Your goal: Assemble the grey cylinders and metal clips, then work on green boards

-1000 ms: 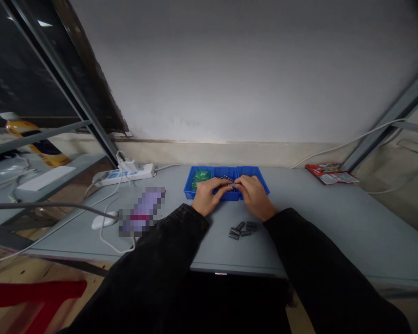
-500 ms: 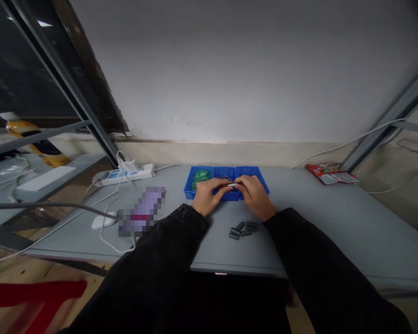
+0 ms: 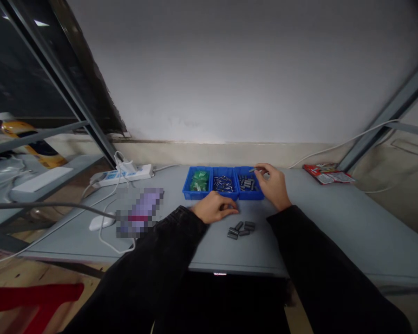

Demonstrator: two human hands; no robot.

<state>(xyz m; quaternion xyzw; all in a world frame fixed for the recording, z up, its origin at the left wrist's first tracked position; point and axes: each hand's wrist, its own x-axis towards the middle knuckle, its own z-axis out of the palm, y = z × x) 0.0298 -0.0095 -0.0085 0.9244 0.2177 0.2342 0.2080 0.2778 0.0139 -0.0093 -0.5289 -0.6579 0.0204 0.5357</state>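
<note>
My right hand (image 3: 273, 184) pinches a small grey cylindrical piece (image 3: 253, 170) between thumb and fingertips, over the back of the right blue bin. That bin (image 3: 251, 195) holds several dark grey cylindrical pieces (image 3: 246, 182). Just in front of the middle bin, my left hand (image 3: 214, 207) hovers low over the table, loosely curled, thumb and index finger slightly apart with nothing visible between them. Small shiny metal pieces (image 3: 224, 183) fill the middle bin; green bits (image 3: 199, 180) lie in the left one. Nearer to me, several dark grey cylinders (image 3: 237, 230) lie loose on the table.
At left on the table (image 3: 209, 250) are a blurred phone (image 3: 144, 208), a white power strip (image 3: 134, 174) with cables, and a white puck-like thing (image 3: 102, 222). A red packet (image 3: 327, 173) lies at the back right. A bottle (image 3: 31, 139) stands beyond the left frame post.
My hands were together over the bins at a small whitish-looking piece. They have separated: the right moved right and back with a grey piece, the left came down toward me.
</note>
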